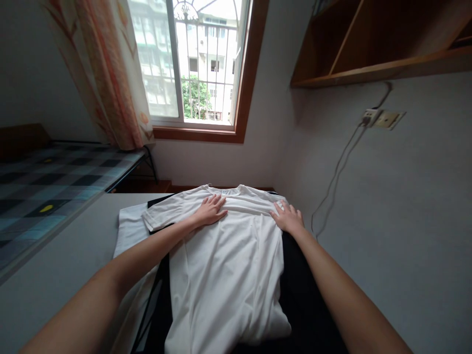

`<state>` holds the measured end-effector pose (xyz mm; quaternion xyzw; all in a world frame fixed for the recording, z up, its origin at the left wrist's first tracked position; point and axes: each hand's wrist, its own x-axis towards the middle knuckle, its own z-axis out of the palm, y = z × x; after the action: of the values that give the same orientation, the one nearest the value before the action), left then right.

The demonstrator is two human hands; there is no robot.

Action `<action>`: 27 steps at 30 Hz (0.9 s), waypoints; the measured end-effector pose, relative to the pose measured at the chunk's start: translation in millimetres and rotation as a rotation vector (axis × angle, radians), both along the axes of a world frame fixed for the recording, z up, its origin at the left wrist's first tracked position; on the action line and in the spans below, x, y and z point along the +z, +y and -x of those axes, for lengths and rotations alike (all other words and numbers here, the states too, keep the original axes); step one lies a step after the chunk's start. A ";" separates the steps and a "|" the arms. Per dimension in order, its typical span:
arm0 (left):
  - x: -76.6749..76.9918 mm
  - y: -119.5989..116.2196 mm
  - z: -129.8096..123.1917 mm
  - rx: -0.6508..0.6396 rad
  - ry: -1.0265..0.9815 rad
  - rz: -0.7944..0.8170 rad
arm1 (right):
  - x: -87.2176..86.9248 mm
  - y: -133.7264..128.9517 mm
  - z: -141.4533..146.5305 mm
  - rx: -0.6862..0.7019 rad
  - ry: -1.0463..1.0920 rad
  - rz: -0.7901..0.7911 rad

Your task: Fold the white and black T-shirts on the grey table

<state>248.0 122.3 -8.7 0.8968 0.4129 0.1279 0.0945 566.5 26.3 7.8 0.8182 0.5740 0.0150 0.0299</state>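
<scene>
A white short-sleeved T-shirt (228, 265) lies spread out with its neckline toward the window and soft creases down its front. My left hand (211, 210) rests flat on its upper chest, fingers stretched out. Over at the shirt's right sleeve, my right hand (288, 217) presses down with its fingers spread. Beneath the shirt is a black garment (306, 290), showing along both sides. Another white piece of clothing (130, 223) sticks out on the left under the black one. The shirt's lower hem is bunched and partly out of view.
The clothes lie on a pale table (84, 231). To the left stands a bed with a checked cover (66, 172), below a patterned curtain (106, 73). A barred window (206, 64) is ahead. Wooden shelves (383, 64) and a socket with a hanging cable (370, 118) are on the right wall.
</scene>
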 end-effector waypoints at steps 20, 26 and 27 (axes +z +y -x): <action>17.3 -69.3 103.7 -0.232 -0.148 -0.154 | -12.4 -11.4 19.9 -0.014 -0.140 -0.269; 29.5 -122.5 104.4 -0.412 -0.153 -0.007 | -9.5 -29.5 37.7 0.089 -0.119 -0.358; 30.9 -130.1 105.1 -0.427 -0.144 0.023 | -7.2 -33.1 41.1 0.107 -0.113 -0.350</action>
<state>142.9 -7.8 22.3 0.9512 0.2074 0.1640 0.1592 525.4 -6.8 0.7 0.7772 0.6025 0.1621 -0.0817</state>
